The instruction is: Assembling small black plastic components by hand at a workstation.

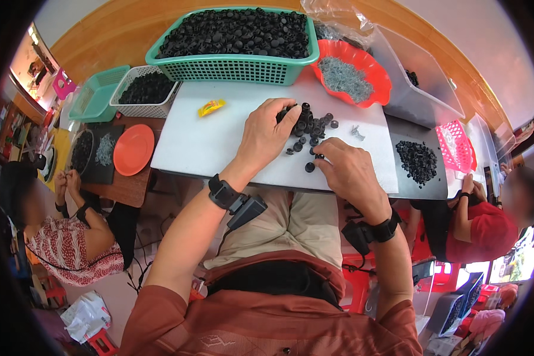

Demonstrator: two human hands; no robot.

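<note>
On a white board (202,142) lies a small heap of black plastic caps (314,126). My left hand (266,133) rests at the heap's left side, its fingertips pinched on one black cap. My right hand (345,166) sits just below the heap, fingers curled around a small black cap near the board's front edge. A few silver screws (357,132) lie to the right of the heap. Both wrists carry black strapped devices.
A green basket (237,44) full of black caps stands behind the board, a red bowl (353,74) of silver screws to its right. A yellow wrapper (211,107) lies on the board. Other people work at both sides, with more baskets and an orange plate (133,149).
</note>
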